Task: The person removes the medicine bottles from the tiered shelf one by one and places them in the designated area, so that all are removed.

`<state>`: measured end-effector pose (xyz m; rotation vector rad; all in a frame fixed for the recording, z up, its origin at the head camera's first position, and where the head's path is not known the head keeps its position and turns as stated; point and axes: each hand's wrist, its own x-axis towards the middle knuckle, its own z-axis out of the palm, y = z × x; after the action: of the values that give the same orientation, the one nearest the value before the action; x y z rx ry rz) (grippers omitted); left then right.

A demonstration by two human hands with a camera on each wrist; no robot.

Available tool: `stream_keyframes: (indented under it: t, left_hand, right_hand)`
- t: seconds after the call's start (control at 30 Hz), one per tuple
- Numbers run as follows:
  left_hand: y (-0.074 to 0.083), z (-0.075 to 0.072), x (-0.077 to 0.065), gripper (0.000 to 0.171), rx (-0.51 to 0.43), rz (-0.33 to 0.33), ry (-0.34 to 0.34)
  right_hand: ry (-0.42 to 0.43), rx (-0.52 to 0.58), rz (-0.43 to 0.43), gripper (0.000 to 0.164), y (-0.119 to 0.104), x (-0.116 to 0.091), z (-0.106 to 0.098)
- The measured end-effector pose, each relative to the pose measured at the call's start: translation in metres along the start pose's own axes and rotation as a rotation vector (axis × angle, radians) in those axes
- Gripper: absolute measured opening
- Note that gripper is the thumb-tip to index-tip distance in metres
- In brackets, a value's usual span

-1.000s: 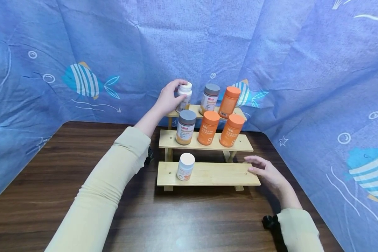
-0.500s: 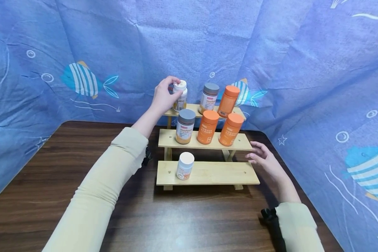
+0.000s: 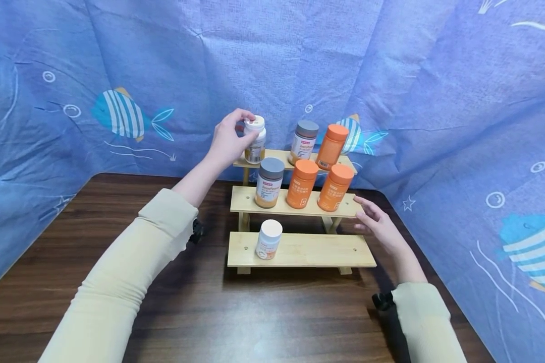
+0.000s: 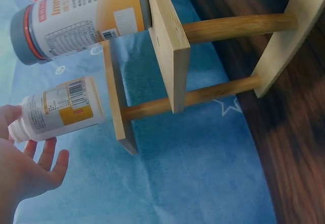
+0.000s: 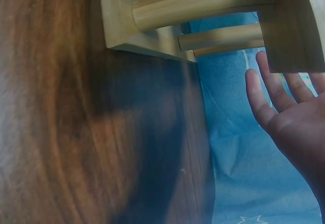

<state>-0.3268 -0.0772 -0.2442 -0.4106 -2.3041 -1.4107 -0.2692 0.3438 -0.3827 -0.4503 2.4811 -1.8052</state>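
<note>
At the left end of the wooden rack's top tier [image 3: 277,157], my left hand [image 3: 227,141] pinches a white pill bottle [image 3: 256,149] by its cap end. In the left wrist view the same upright bottle [image 4: 63,109] shows a yellow patch and a barcode; thumb and index grip its neck while the other fingers spread beside it. My right hand [image 3: 381,226] is by the right end of the middle tier [image 3: 354,205], fingers extended and holding nothing. Its fingertips are at the board's edge; touching cannot be told for certain.
A grey-capped bottle [image 3: 304,143] and an orange bottle [image 3: 332,147] share the top tier. Below stand another grey-capped bottle [image 3: 269,184] and two orange bottles [image 3: 302,185]. A small white bottle [image 3: 269,241] is on the bottom tier [image 3: 322,250]. Blue fabric [image 3: 272,60] hangs behind.
My left hand and the white pill bottle have moved left along the top tier to its end. My right hand has gone from the bottom tier's end up to the middle tier's.
</note>
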Motion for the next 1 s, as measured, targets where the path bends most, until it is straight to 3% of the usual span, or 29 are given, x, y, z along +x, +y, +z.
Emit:
stream_keyframes:
  t: [0.57, 1.0]
  left_hand:
    - [-0.004, -0.041, -0.035, 0.03, 0.104, 0.101, -0.066]
    - [-0.025, -0.063, -0.058, 0.031, 0.11, 0.063, -0.08]
  right_hand:
    - [0.004, -0.006, 0.024, 0.058, -0.002, 0.009, -0.002]
    - [0.005, -0.047, -0.051, 0.056, -0.007, 0.009, -0.002]
